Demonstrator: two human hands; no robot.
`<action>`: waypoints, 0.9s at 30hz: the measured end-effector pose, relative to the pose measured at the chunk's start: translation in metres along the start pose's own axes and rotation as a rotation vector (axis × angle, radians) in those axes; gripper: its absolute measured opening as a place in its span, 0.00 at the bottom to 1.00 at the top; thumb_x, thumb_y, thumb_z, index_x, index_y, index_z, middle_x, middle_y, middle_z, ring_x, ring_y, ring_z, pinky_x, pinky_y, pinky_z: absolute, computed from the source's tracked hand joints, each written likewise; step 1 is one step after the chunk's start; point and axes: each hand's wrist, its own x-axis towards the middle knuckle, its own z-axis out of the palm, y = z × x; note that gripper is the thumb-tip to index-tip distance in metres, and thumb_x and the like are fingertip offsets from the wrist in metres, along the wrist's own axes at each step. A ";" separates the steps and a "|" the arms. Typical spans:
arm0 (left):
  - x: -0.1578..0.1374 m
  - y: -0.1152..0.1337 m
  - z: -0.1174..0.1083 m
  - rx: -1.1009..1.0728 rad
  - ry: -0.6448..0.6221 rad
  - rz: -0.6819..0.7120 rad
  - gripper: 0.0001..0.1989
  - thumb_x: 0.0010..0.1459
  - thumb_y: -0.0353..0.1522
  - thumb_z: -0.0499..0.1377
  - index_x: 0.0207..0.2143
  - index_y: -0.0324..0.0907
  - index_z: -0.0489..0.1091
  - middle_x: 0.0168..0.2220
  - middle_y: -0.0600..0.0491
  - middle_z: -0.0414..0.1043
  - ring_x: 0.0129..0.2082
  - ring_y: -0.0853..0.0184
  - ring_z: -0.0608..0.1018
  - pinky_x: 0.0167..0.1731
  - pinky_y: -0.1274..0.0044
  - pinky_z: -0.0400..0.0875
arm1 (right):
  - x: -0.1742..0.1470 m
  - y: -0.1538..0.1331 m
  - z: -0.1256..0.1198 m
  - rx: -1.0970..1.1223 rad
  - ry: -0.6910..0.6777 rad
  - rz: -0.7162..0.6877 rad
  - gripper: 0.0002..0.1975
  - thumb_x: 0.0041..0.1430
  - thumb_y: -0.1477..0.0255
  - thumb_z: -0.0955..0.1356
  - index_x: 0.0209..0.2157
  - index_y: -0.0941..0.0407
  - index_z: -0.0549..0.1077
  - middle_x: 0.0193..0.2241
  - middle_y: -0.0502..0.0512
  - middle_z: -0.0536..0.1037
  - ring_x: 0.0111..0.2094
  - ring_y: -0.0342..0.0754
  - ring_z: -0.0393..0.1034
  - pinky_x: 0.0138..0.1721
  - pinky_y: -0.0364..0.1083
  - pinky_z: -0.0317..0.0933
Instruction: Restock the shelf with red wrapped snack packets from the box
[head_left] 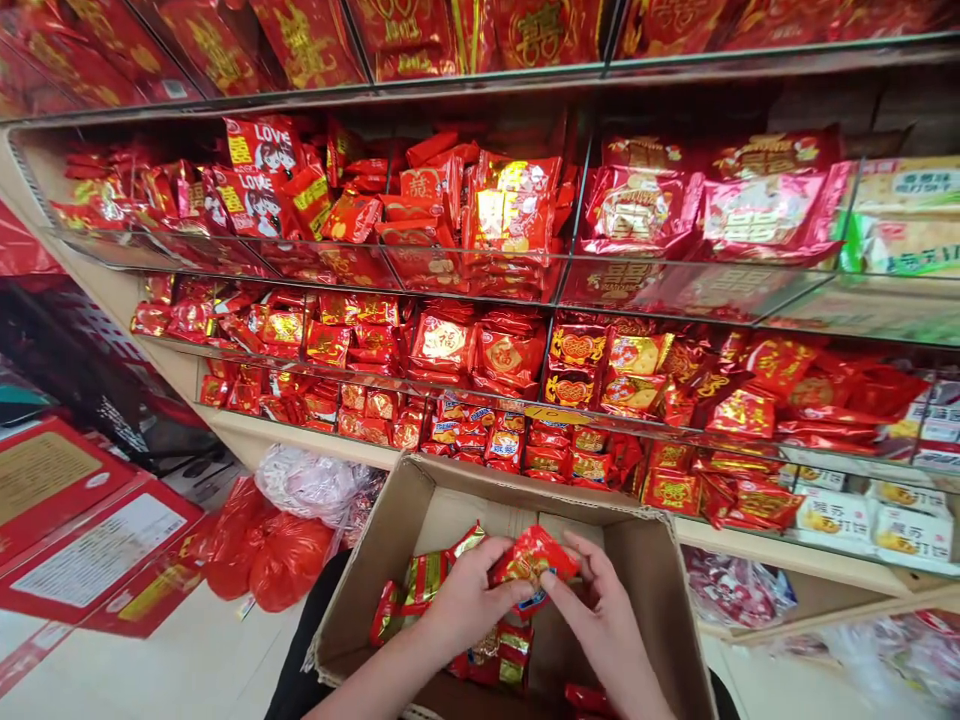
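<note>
Both hands are over an open cardboard box (352, 610). Between them is a small red snack packet (536, 555) with gold and blue printing. My left hand (480, 585) grips its left side, thumb in front and fingers behind. On the other side, my right hand (592, 595) pinches the packet with its thumb at the lower front. Below, inside the box, lie several more packets, among them a red and gold one (425, 580) at the left and another (514, 655) under my hands. My forearms hide part of the box's contents.
Ahead stand shelves with clear dividers, filled with red wrapped snacks (517, 205) and pink packets (637, 210). Red plastic bags (270, 550) lie on the floor left of the box, near red cartons (97, 550). White packs (911, 525) sit at the lower right.
</note>
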 end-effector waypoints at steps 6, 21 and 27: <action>0.014 0.023 -0.027 0.521 0.144 0.267 0.18 0.52 0.37 0.54 0.46 0.43 0.62 0.38 0.52 0.70 0.37 0.68 0.72 0.39 0.76 0.66 | 0.016 -0.036 -0.057 -0.046 -0.079 0.031 0.14 0.45 0.67 0.70 0.33 0.58 0.69 0.31 0.53 0.73 0.30 0.42 0.67 0.29 0.40 0.64; 0.051 -0.018 -0.109 1.455 0.608 0.213 0.17 0.59 0.38 0.42 0.44 0.45 0.65 0.43 0.48 0.65 0.44 0.60 0.64 0.47 0.65 0.52 | 0.190 -0.022 -0.100 -0.103 0.429 0.163 0.08 0.45 0.77 0.67 0.30 0.58 0.65 0.27 0.49 0.72 0.24 0.39 0.66 0.21 0.37 0.65; 0.050 -0.017 -0.112 1.460 0.594 0.205 0.17 0.58 0.38 0.43 0.44 0.45 0.65 0.44 0.48 0.64 0.44 0.59 0.64 0.47 0.64 0.52 | 0.228 0.001 -0.095 -0.476 0.548 0.009 0.10 0.54 0.71 0.60 0.37 0.60 0.64 0.26 0.51 0.72 0.21 0.40 0.66 0.17 0.39 0.61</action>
